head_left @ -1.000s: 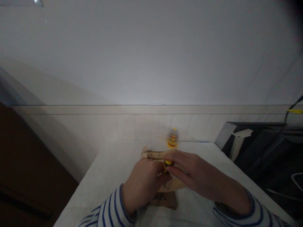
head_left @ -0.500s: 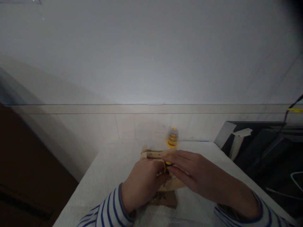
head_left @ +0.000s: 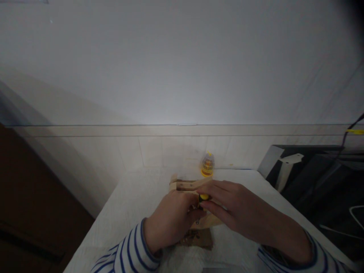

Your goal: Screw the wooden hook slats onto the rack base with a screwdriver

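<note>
My right hand (head_left: 227, 199) pinches the small yellow-and-black screwdriver handle (head_left: 203, 197) between thumb and fingers. Its shaft and tip are hidden. Close against it on the left, my left hand (head_left: 174, 212) has its fingers curled round a light wooden frame (head_left: 184, 185), near the lower end of the screwdriver. Dark holes show along the frame's far bar, and a small metal screw (head_left: 197, 222) can be made out on its near side. Below the hands lies a brown piece with small bits on it (head_left: 201, 239), its kind unclear.
A clear-topped container with a yellow base (head_left: 207, 167) stands at the table's back, by the wall. The table (head_left: 133, 193) has a white cover. Dark equipment with a metal bracket (head_left: 288, 167) is at the right, a dark brown cabinet (head_left: 36, 197) at the left.
The screwdriver handle has turned a little in my right fingers, with more of its yellow end showing. Both hands and the wooden frame stay nearly in place.
</note>
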Motion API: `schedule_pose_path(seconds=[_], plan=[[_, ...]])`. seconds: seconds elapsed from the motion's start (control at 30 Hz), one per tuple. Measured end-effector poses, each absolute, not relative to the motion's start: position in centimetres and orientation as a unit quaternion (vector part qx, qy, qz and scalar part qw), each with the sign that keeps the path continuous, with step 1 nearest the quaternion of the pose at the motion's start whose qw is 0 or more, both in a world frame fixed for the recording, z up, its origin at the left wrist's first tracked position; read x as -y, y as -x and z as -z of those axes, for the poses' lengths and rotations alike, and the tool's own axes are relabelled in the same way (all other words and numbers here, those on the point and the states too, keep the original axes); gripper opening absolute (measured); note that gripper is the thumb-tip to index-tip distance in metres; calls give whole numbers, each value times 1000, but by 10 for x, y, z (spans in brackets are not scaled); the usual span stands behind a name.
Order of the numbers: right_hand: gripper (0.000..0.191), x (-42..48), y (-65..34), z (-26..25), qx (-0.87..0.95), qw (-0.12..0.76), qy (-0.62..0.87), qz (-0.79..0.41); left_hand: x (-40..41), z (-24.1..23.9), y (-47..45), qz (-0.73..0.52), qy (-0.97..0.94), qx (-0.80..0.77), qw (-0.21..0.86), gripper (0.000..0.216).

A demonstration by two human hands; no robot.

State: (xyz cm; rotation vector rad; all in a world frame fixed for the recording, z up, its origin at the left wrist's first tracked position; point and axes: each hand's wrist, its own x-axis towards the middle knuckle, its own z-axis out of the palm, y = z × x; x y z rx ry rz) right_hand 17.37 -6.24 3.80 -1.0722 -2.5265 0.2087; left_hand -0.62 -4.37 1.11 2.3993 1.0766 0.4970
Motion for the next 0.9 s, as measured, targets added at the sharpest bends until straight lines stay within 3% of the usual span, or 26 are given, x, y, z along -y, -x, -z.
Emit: schedule_pose_path(seconds=[0.4,0.77,0.9], plan=[[17,62,-173,-37,898,209,382,-63,43,-11,6,-183,-867,-403,228,10],[33,64,-174,-39,901,237,356,-76,45,-14,5,-171,-859,-437,203,12],[23,67,-173,-40,905,205,366,-65,44,-13,5,-171,-861,-431,208,11]])
